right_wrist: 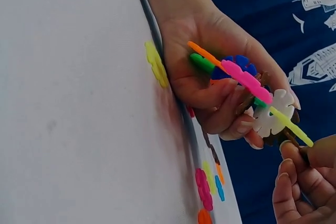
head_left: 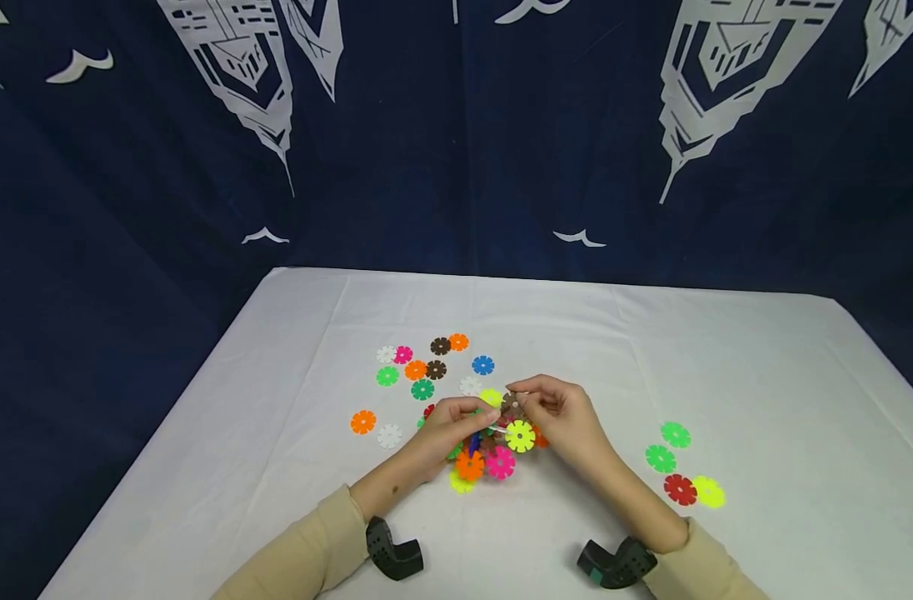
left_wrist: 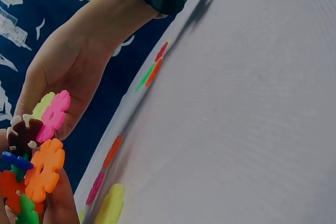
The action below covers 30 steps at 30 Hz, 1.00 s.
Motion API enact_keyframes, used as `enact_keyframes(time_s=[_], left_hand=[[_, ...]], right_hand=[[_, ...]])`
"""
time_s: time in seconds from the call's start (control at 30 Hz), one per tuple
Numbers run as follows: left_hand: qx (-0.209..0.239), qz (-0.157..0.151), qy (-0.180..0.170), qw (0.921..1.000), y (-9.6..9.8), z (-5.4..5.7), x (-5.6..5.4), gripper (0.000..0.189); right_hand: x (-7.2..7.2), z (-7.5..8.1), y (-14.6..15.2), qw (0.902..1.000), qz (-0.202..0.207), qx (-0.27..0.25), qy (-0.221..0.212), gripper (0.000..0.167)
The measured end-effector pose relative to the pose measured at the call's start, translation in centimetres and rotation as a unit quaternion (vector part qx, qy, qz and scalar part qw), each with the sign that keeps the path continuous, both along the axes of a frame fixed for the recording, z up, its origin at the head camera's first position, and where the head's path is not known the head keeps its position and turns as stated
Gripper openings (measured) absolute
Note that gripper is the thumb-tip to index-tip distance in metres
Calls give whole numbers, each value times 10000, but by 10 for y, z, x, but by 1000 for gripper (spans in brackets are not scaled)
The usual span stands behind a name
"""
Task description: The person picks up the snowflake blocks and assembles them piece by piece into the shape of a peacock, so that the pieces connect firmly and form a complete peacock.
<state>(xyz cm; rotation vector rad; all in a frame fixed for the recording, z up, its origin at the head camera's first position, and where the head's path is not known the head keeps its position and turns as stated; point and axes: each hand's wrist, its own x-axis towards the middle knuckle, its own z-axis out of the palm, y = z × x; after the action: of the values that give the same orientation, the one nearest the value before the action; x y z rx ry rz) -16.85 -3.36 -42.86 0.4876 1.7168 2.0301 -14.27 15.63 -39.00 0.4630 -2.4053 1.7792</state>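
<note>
My left hand (head_left: pixel 445 429) grips a cluster of interlocked plastic snowflake discs with slotted rims. An orange disc (head_left: pixel 470 465), a pink disc (head_left: pixel 500 462) and a yellow disc (head_left: pixel 520 436) face up toward the head view. Blue, green and white discs (right_wrist: pixel 274 113) of the same cluster show in the right wrist view. Thumb and fingers of my right hand (head_left: pixel 569 421) pinch a brown disc (head_left: pixel 511 406) at the far right side of the cluster. In the right wrist view this brown disc (right_wrist: pixel 295 139) sits between the right fingertips, right beside the white one. The left fingers hide part of the cluster.
Loose discs lie beyond the hands on the white tablecloth (head_left: pixel 314 350), among them a blue disc (head_left: pixel 482 365) and an orange one (head_left: pixel 363 422). To the right lie two green discs, a red disc (head_left: pixel 680 489) and a yellow disc (head_left: pixel 708 492). A dark curtain (head_left: pixel 426 167) hangs behind.
</note>
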Motion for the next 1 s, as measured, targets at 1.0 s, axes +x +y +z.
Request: enact_keyframes(time_s=[1.0], left_hand=[[-847, -208, 15, 9962, 3, 9, 4, 29]], right_hand=[[-10, -7, -4, 9985, -31, 58, -543, 10]])
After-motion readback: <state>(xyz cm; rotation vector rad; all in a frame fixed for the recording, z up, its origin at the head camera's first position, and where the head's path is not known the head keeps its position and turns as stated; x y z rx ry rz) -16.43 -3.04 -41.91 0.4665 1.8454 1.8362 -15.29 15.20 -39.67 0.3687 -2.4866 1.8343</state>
